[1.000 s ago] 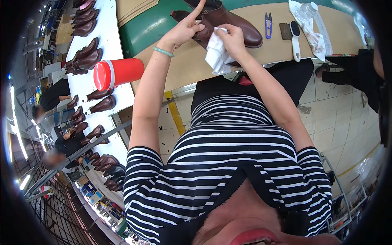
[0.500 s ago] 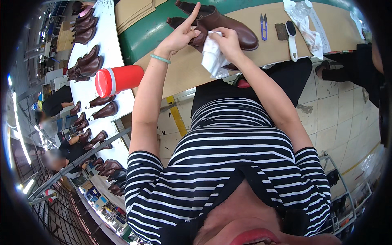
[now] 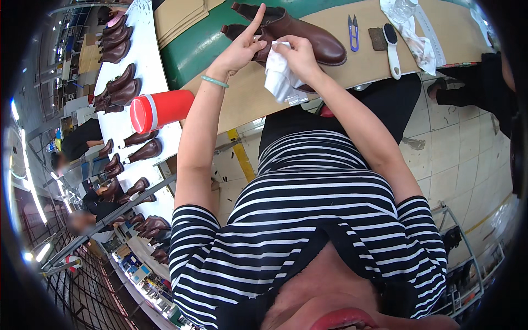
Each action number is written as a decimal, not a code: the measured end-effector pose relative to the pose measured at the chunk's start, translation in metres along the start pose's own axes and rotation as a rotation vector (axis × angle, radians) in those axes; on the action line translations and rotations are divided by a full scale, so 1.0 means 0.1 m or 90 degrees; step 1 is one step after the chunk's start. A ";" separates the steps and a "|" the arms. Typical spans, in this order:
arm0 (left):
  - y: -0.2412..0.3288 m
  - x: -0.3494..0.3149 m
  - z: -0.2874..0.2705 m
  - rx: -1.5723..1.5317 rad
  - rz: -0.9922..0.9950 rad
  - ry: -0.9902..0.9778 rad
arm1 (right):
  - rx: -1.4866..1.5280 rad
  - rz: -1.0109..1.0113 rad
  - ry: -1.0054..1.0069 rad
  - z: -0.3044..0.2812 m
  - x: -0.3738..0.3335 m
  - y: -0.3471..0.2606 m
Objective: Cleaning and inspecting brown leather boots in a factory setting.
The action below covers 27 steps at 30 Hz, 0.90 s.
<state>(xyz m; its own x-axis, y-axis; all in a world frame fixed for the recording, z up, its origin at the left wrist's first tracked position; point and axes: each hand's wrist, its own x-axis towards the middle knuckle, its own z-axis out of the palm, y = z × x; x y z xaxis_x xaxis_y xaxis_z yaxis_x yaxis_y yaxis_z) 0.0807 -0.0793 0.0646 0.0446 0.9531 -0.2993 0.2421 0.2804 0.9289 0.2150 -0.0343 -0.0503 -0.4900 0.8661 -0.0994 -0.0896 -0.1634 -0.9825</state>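
Pinched in right hand: white cloth, beside smooth brown leather boots. Left hand: finger extended, grip unclear. Left of hands: red cylindrical canister, contents hidden.

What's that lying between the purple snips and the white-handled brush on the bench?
A flat, dark brown, squarish pad lies between the snips and the brush, nearer the brush; the head view shows it.

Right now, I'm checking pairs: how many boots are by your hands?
2, side by side: the far boot and the near boot, partly hidden by white cloth.
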 end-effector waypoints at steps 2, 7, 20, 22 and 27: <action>-0.04 0.01 -0.03 -0.016 -0.004 -0.006 | -0.014 -0.020 0.004 -0.05 0.00 0.01; -0.07 -0.02 -0.01 -0.079 -0.023 0.050 | -0.095 0.058 -0.008 -0.37 -0.13 0.08; -0.21 0.00 0.05 -0.141 0.016 0.092 | 0.058 0.038 -0.067 -0.15 0.05 0.06; -0.23 0.03 0.03 -0.086 0.026 0.097 | 0.079 0.087 -0.057 -0.13 0.06 0.01; -0.25 0.04 0.00 -0.083 0.006 0.082 | -0.038 -0.026 -0.069 -0.13 0.07 0.03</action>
<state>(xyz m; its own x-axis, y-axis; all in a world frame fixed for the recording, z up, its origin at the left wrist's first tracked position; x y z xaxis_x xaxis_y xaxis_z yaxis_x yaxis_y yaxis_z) 0.0750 -0.0828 0.0404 -0.0809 0.9599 -0.2683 0.1142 0.2764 0.9542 0.2221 -0.0229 -0.0562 -0.5776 0.8151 -0.0443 -0.0614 -0.0976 -0.9933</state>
